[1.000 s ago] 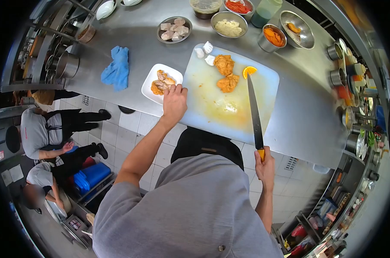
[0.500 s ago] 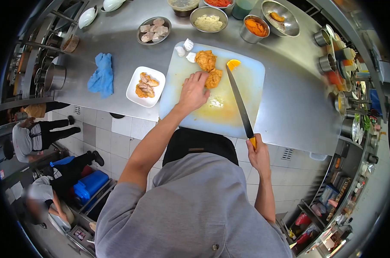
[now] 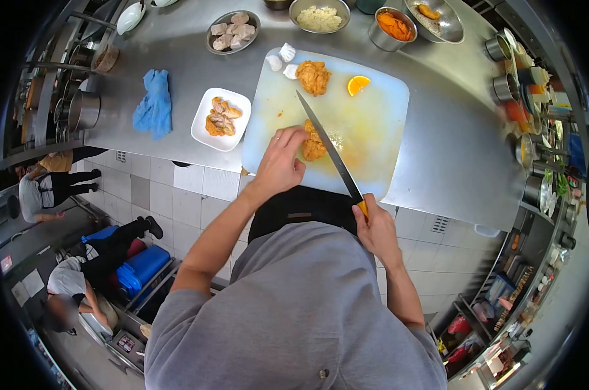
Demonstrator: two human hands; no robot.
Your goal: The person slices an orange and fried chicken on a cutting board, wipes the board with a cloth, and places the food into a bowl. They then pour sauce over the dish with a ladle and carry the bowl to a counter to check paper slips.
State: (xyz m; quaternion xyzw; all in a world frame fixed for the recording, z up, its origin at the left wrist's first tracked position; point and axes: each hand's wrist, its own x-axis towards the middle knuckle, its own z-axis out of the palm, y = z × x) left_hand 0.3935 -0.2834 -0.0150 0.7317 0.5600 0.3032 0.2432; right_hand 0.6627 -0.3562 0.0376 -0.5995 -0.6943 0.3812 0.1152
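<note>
A long knife [image 3: 333, 155] with a yellow handle is in my right hand [image 3: 376, 229], its blade slanting over the cutting board [image 3: 379, 143]. The blade lies across the right side of a fried golden piece [image 3: 312, 144]. My left hand [image 3: 281, 159] touches that piece's left side with its fingertips, fingers bent together. Higher on the board is a second fried piece [image 3: 314, 78], with white dollops [image 3: 287, 52] at its upper left and an orange slice [image 3: 358, 85] to its right. Left of the board, a square white dish [image 3: 221, 142] holds cut fried pieces.
Beyond the board stand a bowl of pale chunks [image 3: 233, 32], a bowl of white shreds [image 3: 320, 16] and a tin of orange slices [image 3: 393, 29]. A blue cloth [image 3: 153, 105] lies at left. Two people [image 3: 67, 279] are at the far left.
The lower fried piece has moved toward me, away from the other one. My left hand has moved down with it. The knife has swung left, over the piece.
</note>
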